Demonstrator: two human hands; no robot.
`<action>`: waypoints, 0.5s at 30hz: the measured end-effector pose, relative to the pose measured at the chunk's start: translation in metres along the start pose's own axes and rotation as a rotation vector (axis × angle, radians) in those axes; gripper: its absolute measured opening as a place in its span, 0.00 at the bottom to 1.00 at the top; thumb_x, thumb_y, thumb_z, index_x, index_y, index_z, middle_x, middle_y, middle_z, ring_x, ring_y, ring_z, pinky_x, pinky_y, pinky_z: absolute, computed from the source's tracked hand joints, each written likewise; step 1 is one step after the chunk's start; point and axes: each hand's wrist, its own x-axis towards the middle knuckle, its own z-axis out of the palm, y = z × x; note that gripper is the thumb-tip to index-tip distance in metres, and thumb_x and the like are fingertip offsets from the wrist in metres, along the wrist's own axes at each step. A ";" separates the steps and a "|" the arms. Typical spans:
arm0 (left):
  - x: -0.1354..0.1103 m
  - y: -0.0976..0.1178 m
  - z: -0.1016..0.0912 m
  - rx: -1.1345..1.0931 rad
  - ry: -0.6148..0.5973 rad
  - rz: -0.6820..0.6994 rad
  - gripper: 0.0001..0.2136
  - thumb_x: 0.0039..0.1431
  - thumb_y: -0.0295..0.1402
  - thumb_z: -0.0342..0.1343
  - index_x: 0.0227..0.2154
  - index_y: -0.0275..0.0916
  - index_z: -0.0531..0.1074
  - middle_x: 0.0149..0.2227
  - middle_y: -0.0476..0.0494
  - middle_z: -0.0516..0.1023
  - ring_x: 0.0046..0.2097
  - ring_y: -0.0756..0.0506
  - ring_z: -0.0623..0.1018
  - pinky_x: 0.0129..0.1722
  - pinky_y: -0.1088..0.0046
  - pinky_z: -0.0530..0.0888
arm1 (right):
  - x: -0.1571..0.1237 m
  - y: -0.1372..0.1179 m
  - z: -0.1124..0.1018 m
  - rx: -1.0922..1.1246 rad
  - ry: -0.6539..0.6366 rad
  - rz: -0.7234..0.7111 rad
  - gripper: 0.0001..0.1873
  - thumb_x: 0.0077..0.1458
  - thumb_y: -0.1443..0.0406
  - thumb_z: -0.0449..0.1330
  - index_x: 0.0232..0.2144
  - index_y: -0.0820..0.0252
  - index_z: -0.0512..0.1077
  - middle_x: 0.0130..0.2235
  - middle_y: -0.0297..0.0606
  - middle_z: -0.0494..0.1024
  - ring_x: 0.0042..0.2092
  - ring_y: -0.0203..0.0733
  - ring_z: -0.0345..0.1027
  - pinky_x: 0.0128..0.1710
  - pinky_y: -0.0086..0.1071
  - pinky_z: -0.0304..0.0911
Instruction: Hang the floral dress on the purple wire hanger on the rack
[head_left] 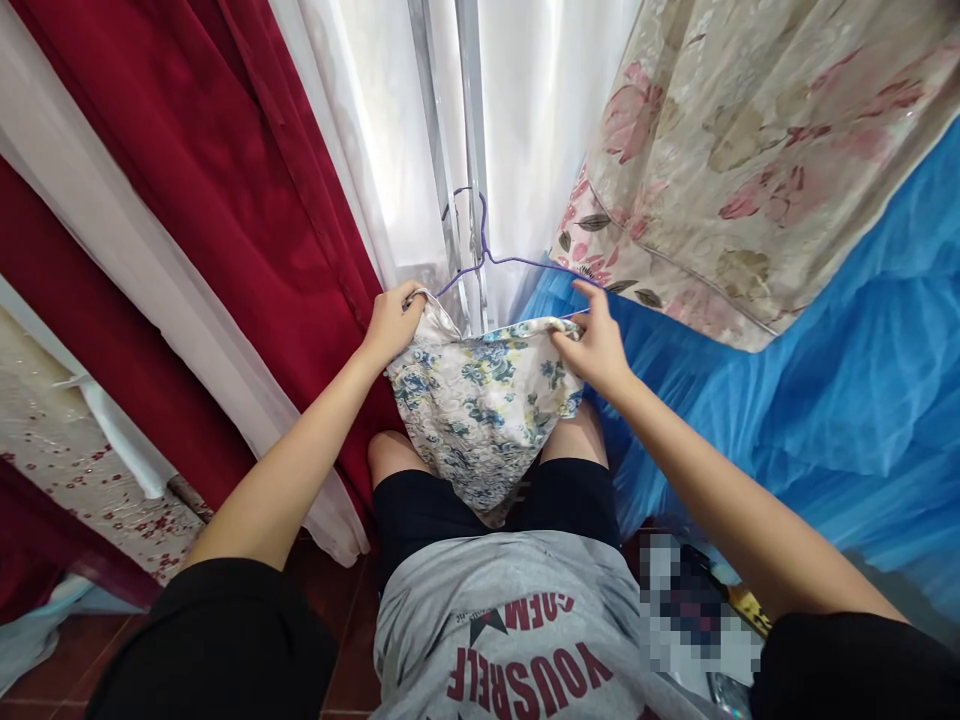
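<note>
A floral cloth [484, 405] with blue and yellow flowers hangs in front of me, stretched between my two hands. My left hand [391, 322] is closed on its upper left corner. My right hand [596, 345] pinches the upper right corner, together with the right end of a thin purple wire hanger [484, 255]. The hanger's hook stands up before a metal window frame [457, 150]. The cloth's lower part drops over my knees.
A dark red curtain [225, 200] and a white sheer curtain [360, 130] hang at the left. A floral-patterned fabric [750, 150] and a blue net [825, 380] fill the right. The floor is red tile [60, 650].
</note>
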 end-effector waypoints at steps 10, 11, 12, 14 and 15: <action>-0.012 -0.007 -0.018 0.024 0.106 0.004 0.08 0.63 0.34 0.55 0.37 0.38 0.77 0.37 0.45 0.80 0.39 0.46 0.75 0.42 0.72 0.68 | 0.060 0.030 -0.034 -0.180 -0.185 -0.052 0.17 0.55 0.59 0.63 0.40 0.67 0.82 0.35 0.46 0.82 0.42 0.55 0.75 0.42 0.39 0.64; -0.012 -0.014 -0.022 0.026 0.120 -0.020 0.08 0.62 0.36 0.56 0.39 0.38 0.77 0.39 0.45 0.80 0.40 0.46 0.75 0.43 0.72 0.69 | 0.059 0.028 -0.043 -0.144 -0.257 -0.053 0.15 0.55 0.58 0.64 0.35 0.67 0.82 0.32 0.44 0.81 0.39 0.53 0.74 0.41 0.38 0.64; -0.013 -0.022 -0.026 0.021 0.121 -0.055 0.10 0.62 0.39 0.58 0.39 0.38 0.77 0.40 0.44 0.80 0.41 0.45 0.75 0.43 0.72 0.69 | 0.057 0.027 -0.052 -0.081 -0.337 -0.046 0.16 0.55 0.57 0.66 0.32 0.67 0.82 0.29 0.42 0.80 0.38 0.50 0.74 0.40 0.37 0.64; -0.016 -0.039 -0.032 -0.038 0.066 -0.149 0.13 0.61 0.43 0.59 0.38 0.38 0.76 0.38 0.44 0.79 0.40 0.45 0.74 0.42 0.72 0.70 | 0.053 0.025 -0.072 0.114 -0.473 0.001 0.19 0.52 0.53 0.69 0.30 0.67 0.81 0.29 0.41 0.79 0.36 0.47 0.73 0.39 0.36 0.65; -0.019 -0.047 -0.033 -0.102 0.019 -0.206 0.14 0.61 0.45 0.59 0.37 0.37 0.76 0.37 0.44 0.78 0.39 0.46 0.74 0.41 0.72 0.70 | 0.050 0.024 -0.079 0.232 -0.532 0.050 0.21 0.50 0.51 0.70 0.31 0.66 0.81 0.30 0.42 0.80 0.36 0.47 0.74 0.39 0.37 0.66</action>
